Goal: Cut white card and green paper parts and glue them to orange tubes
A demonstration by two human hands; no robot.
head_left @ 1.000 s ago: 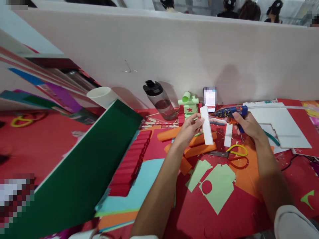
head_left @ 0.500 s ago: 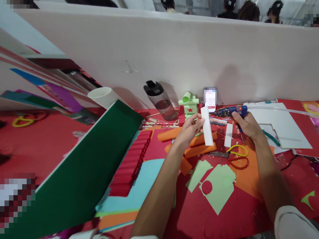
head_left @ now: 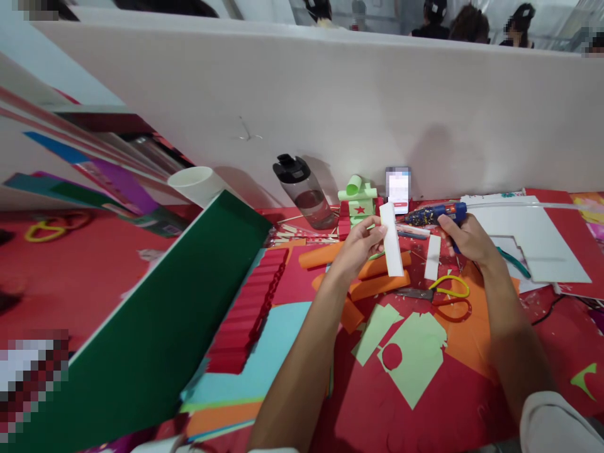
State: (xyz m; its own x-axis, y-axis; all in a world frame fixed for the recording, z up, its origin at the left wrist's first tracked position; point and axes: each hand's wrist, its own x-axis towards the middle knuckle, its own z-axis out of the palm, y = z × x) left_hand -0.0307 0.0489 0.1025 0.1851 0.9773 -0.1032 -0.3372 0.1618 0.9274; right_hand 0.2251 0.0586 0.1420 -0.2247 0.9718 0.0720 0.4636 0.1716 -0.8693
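Clear plastic water bottle (head_left: 304,192) with a black cap is standing at the back of the bench (head_left: 85,270), seeming nearly empty; a white cup (head_left: 195,184) is lying tipped just left of it, contents not visible. Left hand (head_left: 361,242) is pinching a white foam strip (head_left: 391,239) between thumb and fingers, holding it raised and tilted above orange paper rolls (head_left: 372,277). The strip is looking plain, long and rectangular, with a thick edge. Right hand (head_left: 465,239) is closing its grip round a blue glue gun (head_left: 436,212), nozzle pointing toward the strip. Yellow-handled scissors (head_left: 443,290) are lying near a second white strip (head_left: 432,257).
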